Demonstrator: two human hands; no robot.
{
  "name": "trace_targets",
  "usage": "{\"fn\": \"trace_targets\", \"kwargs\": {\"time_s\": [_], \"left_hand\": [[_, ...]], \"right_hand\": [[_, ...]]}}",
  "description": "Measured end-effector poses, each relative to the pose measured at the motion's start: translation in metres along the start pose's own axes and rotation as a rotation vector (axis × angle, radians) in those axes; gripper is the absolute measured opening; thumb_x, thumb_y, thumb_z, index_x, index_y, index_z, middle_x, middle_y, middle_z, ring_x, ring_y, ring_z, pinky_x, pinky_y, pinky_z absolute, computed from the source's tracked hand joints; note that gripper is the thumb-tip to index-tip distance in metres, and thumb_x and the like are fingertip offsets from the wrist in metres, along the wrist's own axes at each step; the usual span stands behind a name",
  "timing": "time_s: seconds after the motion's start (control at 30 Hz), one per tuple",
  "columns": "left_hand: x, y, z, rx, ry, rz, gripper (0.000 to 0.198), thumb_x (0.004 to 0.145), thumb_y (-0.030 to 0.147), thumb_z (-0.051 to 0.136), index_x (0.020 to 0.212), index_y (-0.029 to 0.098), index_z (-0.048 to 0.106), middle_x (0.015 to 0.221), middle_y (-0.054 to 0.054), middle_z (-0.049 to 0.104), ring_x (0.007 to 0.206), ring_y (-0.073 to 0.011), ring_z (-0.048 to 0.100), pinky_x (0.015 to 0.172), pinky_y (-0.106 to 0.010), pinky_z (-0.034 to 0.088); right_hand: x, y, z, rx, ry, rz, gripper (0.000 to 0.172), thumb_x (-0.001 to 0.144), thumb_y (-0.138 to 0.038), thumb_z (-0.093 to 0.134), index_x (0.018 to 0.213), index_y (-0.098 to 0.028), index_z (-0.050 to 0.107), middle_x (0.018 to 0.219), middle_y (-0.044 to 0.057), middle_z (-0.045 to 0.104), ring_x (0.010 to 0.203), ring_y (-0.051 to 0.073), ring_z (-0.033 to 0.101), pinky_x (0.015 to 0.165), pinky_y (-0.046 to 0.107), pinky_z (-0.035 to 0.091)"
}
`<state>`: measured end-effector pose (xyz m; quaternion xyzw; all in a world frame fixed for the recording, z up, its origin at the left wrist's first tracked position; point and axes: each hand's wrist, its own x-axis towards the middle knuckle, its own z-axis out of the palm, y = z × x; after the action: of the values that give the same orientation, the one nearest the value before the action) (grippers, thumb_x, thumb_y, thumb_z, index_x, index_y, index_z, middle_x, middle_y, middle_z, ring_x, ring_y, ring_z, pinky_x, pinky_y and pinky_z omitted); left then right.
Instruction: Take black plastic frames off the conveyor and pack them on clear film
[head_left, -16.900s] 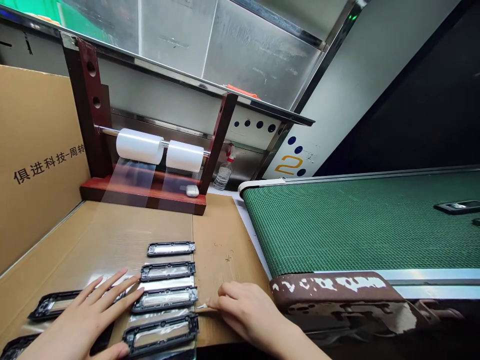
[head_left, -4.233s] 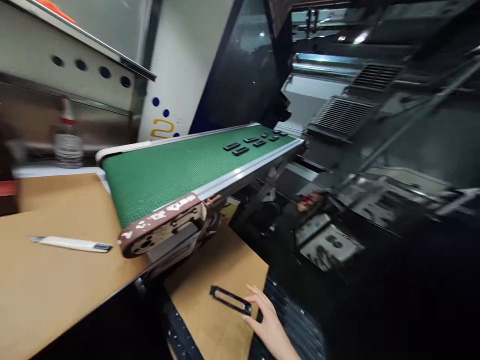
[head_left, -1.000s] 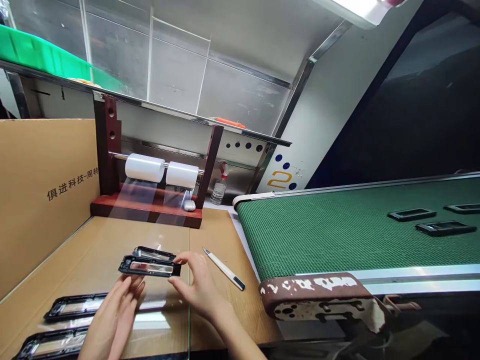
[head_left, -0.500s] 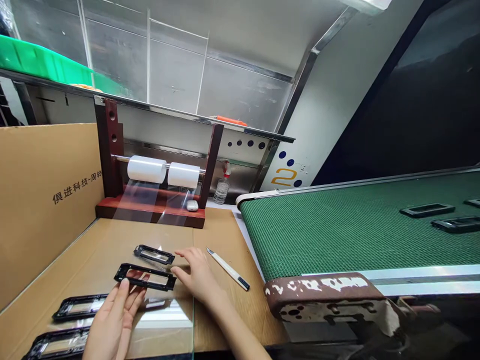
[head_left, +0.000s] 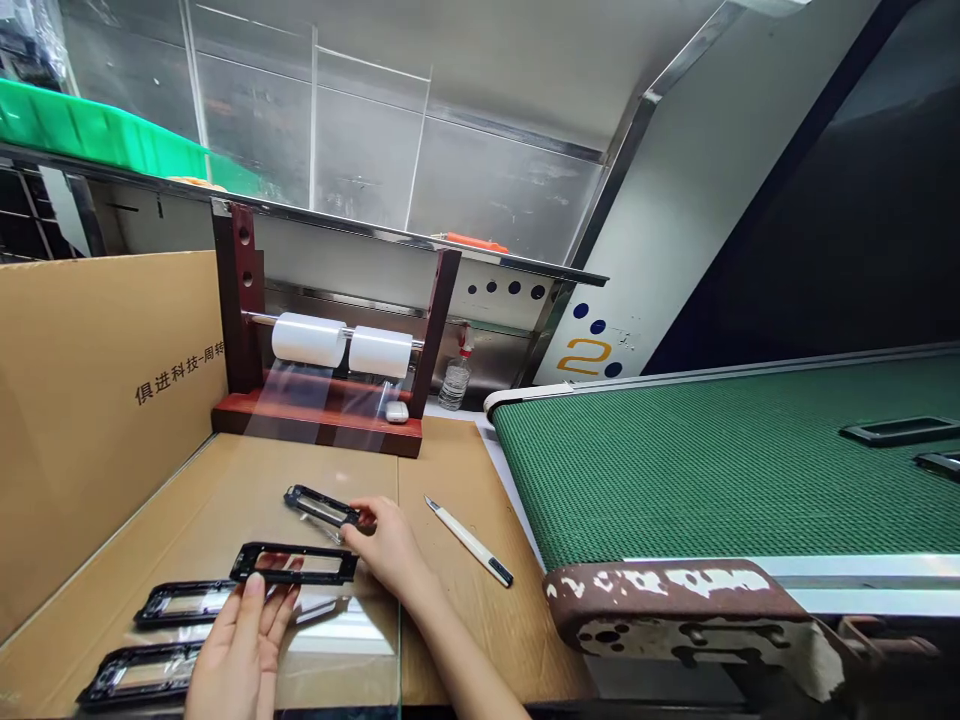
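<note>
My left hand (head_left: 244, 640) pinches a black rectangular plastic frame (head_left: 300, 549) by its lower left edge, holding it above the glass sheet (head_left: 360, 665). Just beyond it, the fingers of my right hand (head_left: 391, 550) close on the right end of a second black frame (head_left: 300, 491), which looks slightly tilted. Two more black frames, an upper one (head_left: 154, 607) and a lower one (head_left: 105, 680), lie on the glass at the left, partly covered by my left hand. A white craft knife (head_left: 469, 540) rests on the cardboard right of my right hand.
A dark red stand (head_left: 315, 425) carries two film rolls (head_left: 307, 340), with a small white case (head_left: 397, 411) on its base. Behind stands a spray bottle (head_left: 454, 382). The green conveyor belt (head_left: 675, 460) at right bears black frames (head_left: 900, 431). A cardboard panel (head_left: 97, 400) borders the left.
My right hand has closed on the far frame's right end and lifted or turned it a little. My left hand still holds its frame. The view has shifted slightly left.
</note>
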<state>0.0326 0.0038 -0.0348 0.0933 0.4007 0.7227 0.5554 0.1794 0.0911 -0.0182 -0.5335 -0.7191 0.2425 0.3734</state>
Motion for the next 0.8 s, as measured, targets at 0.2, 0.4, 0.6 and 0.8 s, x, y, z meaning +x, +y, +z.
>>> {"fn": "trace_targets", "kwargs": {"time_s": [0.2,0.4,0.6,0.8], "left_hand": [[0.003,-0.003,-0.017,0.014,-0.016,0.058,0.034,0.071,0.047,0.083,0.090,0.021,0.072,0.098,-0.002,0.075,0.104,-0.0207,0.069,0.102,-0.028,0.050],[-0.010,0.008,-0.012,0.001,0.078,0.090,0.032,0.072,0.049,0.081,0.089,0.023,0.071,0.090,0.002,0.076,0.096,-0.0148,0.071,0.094,-0.017,0.051],[-0.025,0.030,0.001,-0.054,0.184,-0.018,0.073,0.019,0.050,0.097,0.080,0.020,0.071,0.090,-0.002,0.078,0.070,-0.0179,0.074,0.067,-0.017,0.060],[-0.012,0.022,-0.040,-0.115,0.104,-0.177,0.070,0.023,0.031,0.101,0.085,0.020,0.070,0.098,-0.006,0.079,0.072,-0.0248,0.076,0.066,-0.027,0.064]], "right_hand": [[0.001,-0.005,0.000,0.033,0.011,0.033,0.028,0.075,-0.010,0.069,0.102,-0.013,0.074,0.088,0.006,0.070,0.084,0.022,0.065,0.081,0.032,0.052],[0.001,-0.004,-0.001,0.058,0.025,0.048,0.026,0.074,-0.010,0.068,0.099,-0.013,0.074,0.084,0.006,0.068,0.083,0.023,0.065,0.081,0.035,0.051],[-0.010,-0.008,-0.012,0.125,0.066,0.027,0.032,0.078,-0.015,0.067,0.110,-0.014,0.071,0.104,0.012,0.066,0.106,0.030,0.059,0.098,0.045,0.044],[-0.061,-0.018,-0.013,0.396,-0.108,0.035,0.038,0.094,-0.047,0.054,0.120,-0.021,0.065,0.103,0.008,0.070,0.098,0.023,0.067,0.086,0.036,0.054]]}}
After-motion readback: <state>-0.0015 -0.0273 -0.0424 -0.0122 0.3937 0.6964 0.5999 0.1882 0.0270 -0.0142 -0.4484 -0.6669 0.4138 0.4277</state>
